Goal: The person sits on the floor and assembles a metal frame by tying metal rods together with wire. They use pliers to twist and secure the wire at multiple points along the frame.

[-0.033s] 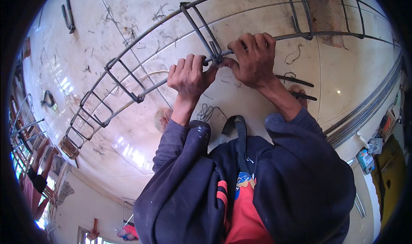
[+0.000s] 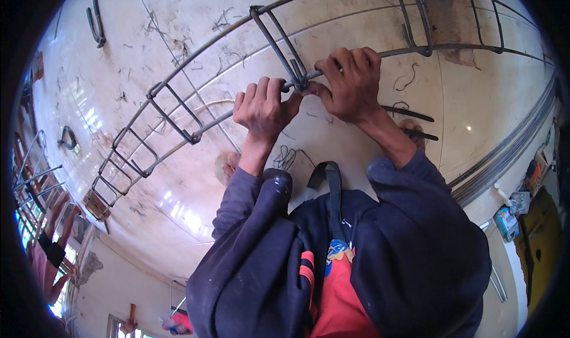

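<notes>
A long rebar cage [image 2: 212, 123] curves across the floor in front of me, its thin bars joined by rectangular stirrups [image 2: 278, 48]. My left hand [image 2: 261, 109] is closed over the near bar, just left of one stirrup's tied corner. On the other side of that corner my right hand [image 2: 351, 87] grips the same bar, fingers curled over it. Both thumbs press near the joint, where a little tie wire [image 2: 301, 84] shows; the fingertips partly hide it. Two black tool handles [image 2: 412, 113] lie by my right foot, their head hidden.
Wire scraps [image 2: 222, 20] litter the tiled floor. A dark two-legged tool [image 2: 96, 26] lies far left. A wooden block [image 2: 95, 206] touches the cage's left end. Long steel rods [image 2: 504, 148] run along the right wall. Another person's arm [image 2: 55, 249] shows at the left edge.
</notes>
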Action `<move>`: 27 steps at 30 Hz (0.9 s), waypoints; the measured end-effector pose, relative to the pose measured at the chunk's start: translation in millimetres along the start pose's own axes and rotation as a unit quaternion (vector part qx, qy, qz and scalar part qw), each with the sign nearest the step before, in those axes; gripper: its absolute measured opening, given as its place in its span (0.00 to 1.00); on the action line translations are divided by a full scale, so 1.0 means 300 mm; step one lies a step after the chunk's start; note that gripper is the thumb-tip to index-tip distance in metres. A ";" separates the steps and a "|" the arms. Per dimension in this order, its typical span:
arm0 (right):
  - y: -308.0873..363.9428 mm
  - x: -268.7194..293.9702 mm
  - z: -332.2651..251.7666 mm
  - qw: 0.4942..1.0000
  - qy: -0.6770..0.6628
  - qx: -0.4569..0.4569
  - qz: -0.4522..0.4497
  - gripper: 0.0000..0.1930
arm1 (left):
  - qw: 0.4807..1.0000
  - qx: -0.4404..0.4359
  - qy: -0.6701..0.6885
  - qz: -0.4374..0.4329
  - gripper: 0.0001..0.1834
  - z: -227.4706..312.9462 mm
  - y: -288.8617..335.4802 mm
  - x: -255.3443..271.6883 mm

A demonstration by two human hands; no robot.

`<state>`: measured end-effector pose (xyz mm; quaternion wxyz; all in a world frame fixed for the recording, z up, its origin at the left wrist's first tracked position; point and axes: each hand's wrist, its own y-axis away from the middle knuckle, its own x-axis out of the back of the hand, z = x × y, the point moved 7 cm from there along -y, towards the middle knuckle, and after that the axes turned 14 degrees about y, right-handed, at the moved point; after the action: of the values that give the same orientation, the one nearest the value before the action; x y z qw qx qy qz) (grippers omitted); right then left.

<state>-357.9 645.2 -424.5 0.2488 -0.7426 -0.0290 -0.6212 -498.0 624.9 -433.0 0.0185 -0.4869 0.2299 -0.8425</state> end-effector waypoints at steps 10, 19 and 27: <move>0.086 0.122 0.142 0.992 -0.109 -0.066 0.023 0.19 | 0.990 -0.096 0.073 0.074 0.29 0.035 0.158 0.110; 0.555 0.186 0.420 0.926 -0.117 -0.310 -0.181 0.14 | 0.900 0.041 0.163 -0.401 0.20 -0.007 0.404 0.047; 0.511 0.196 0.342 0.932 -0.172 -0.242 -0.206 0.13 | 0.819 0.288 0.297 -0.398 0.20 -0.011 0.427 0.074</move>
<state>-197.6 537.0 -431.4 -0.0810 -0.8536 -0.0726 -0.5094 -537.0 506.0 -468.2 -0.2485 -0.2342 -0.2423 -0.9081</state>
